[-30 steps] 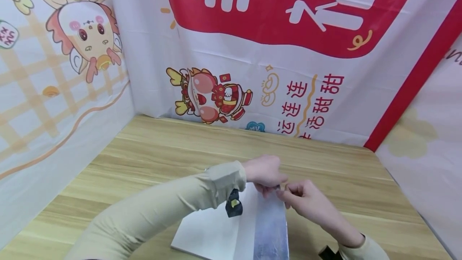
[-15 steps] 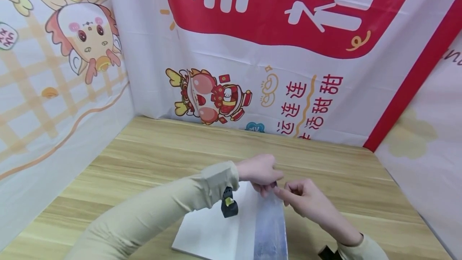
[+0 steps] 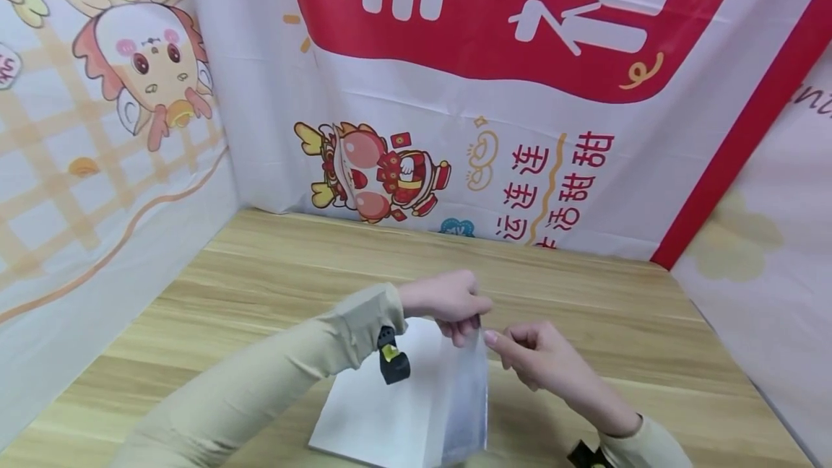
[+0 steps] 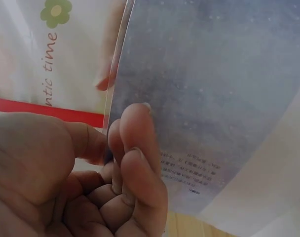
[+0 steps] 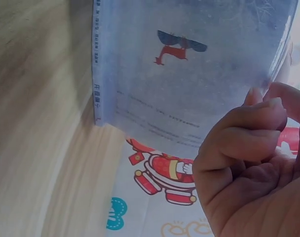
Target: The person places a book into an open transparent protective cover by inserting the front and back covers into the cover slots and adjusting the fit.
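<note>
A white-paged book lies on the table with one blue-grey board raised. Shiny clear plastic runs along that board's edge, so it seems to wear a clear book cover. My left hand pinches the top corner of the covered edge between thumb and fingers. Just to its right, my right hand has curled fingers and appears to pinch the same edge; the exact contact is partly hidden. The right wrist view shows the board's outside with a red deer picture and the printed spine.
The wood-grain table spreads around the book. A white printed cloth hangs behind it, with more cloth at the left and right. Black wrist cameras sit on both sleeves, the left one above the page.
Both hands have shifted left, the left hand more. The blue-grey board's edge has come left and tilted up with it, and the right thumb now sits at the edge rather than over it.
</note>
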